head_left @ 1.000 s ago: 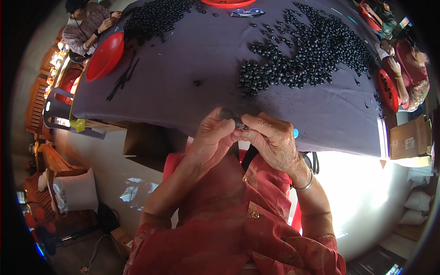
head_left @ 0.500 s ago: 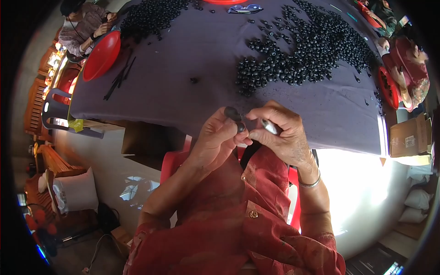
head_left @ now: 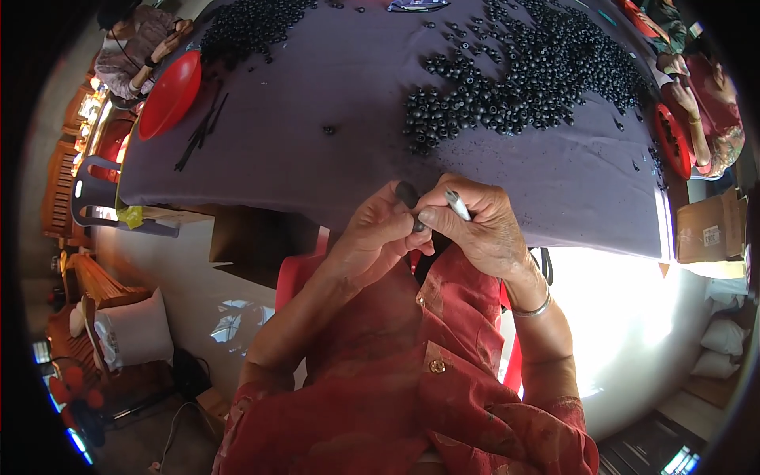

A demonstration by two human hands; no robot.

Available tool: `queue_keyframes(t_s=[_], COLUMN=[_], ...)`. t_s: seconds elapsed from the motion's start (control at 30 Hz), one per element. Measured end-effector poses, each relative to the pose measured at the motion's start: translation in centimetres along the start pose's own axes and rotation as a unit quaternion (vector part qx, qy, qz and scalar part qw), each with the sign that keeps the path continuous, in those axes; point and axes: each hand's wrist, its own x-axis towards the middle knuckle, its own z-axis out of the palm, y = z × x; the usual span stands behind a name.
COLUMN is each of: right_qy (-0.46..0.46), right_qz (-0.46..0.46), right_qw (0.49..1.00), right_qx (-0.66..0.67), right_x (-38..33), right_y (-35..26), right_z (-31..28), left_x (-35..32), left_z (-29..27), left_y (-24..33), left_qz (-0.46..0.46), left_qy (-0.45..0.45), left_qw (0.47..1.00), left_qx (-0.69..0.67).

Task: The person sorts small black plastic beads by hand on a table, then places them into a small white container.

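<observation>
Left hand (head_left: 372, 237) pinching a small black rounded bead-like piece (head_left: 407, 193) between thumb and fingertips, fingers closed tight on it, just off the near edge of the grey-purple cloth-covered table (head_left: 317, 95). Right hand (head_left: 481, 223) meeting it from the other side, fingers curled shut around a slim silver-white pen-like tool (head_left: 457, 204), the tip angling down toward the black piece; whether tip and piece are actually touching is not clear. Both hands hovering in front of the chest, over a red patterned shirt (head_left: 412, 372), the silver bangle (head_left: 532, 309) sitting on the right wrist.

Lying farther out on the cloth, a wide scatter of small black beads (head_left: 522, 71), with a second heap of black beads (head_left: 253, 24) at the far left corner. Resting beside that heap, a shallow red plastic bowl (head_left: 170, 93), and near it a few thin dark sticks (head_left: 199, 134). Sitting at the table's right edge, another red bowl (head_left: 673, 141), with another person's arm (head_left: 697, 119) just beside it.
</observation>
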Motion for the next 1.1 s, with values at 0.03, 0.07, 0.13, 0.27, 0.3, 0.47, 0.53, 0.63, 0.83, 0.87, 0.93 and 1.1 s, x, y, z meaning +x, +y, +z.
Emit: queue_keyframes(t_s=[0.03,0.07,0.13,0.27,0.3,0.47,0.53,0.63,0.83,0.87,0.93,1.1], right_qy=[0.009,0.017,0.051,0.105,0.102,0.125,0.107,0.097,0.035,0.035,0.039,0.052], right_qz=[0.028,0.057,0.059,0.034,0.031,0.078,0.057,-0.04,-0.026,-0.026,-0.052,-0.053], right_qw=[0.999,0.997,0.995,0.857,0.856,0.88,0.88,0.858,0.843,0.843,0.831,0.901], right_qx=[0.028,0.056,-0.067,-0.503,-0.506,-0.451,-0.458,-0.502,-0.537,-0.537,-0.552,-0.428], right_x=[-0.1,-0.1,0.0,0.0,0.1,1.9,3.1,4.8,5.8,5.9,5.8,4.2], right_y=[0.3,0.4,0.3,0.3,0.2,0.7,1.5,2.8,4.5,4.8,5.3,0.9], right_z=[0.0,0.0,-0.2,-3.2,-4.1,-4.9,-4.5,-4.6,-4.3,-4.4,-4.5,-2.0], left_x=[0.0,0.1,0.1,0.6,0.8,2.4,3.4,4.4,4.1,3.8,2.9,1.4], left_z=[0.0,0.1,0.0,-1.1,-1.9,-6.0,-6.4,-6.9,-8.2,-8.4,-8.1,-1.5], left_y=[0.0,-0.1,0.1,2.6,3.6,8.8,10.1,10.4,9.4,8.8,7.0,3.4], left_qz=[-0.003,-0.007,-0.025,-0.025,0.011,0.053,0.024,0.019,0.134,0.135,0.195,0.083], left_qy=[0.0,0.0,0.024,0.183,0.225,0.323,0.371,0.378,0.381,0.38,0.33,0.24], left_qw=[1.0,1.0,0.999,0.953,0.92,0.779,0.714,0.698,0.675,0.675,0.721,0.904], left_qx=[-0.011,-0.021,0.003,0.239,0.321,0.535,0.594,0.608,0.618,0.618,0.577,0.343])
